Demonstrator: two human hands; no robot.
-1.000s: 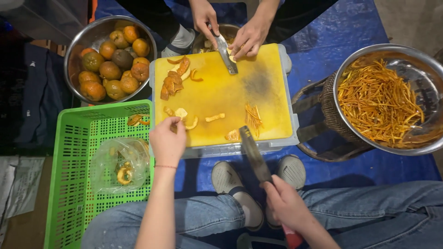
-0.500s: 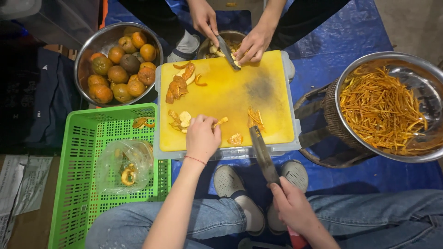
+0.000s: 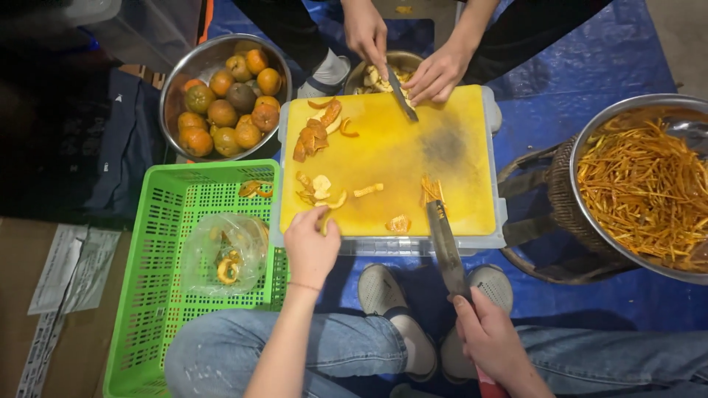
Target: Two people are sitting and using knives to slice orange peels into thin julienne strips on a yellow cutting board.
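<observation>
Head view looks down on a yellow cutting board [image 3: 391,158] set on a pale tray between two seated people. The person's left hand [image 3: 311,247] rests at the board's near edge, fingers curled around a curved strip of orange peel [image 3: 325,220]; more peel pieces [image 3: 321,188] lie just beyond it. The right hand [image 3: 490,339] is closed on the red handle of a large knife [image 3: 445,243], whose blade points up onto the board beside a small heap of cut peel strips [image 3: 432,189].

Across the board a co-worker's hands [image 3: 402,55] work a smaller knife over a bowl of peel. A steel bowl of oranges [image 3: 225,99] stands at the far left, a green plastic basket [image 3: 158,280] holding a clear bag sits near left, and a wide bowl of shredded peel [image 3: 649,188] sits well to the right.

Judging by this, peel is being gathered for slicing; cutting it would call for laying the strip flat under the blade, fingertips tucked back.
</observation>
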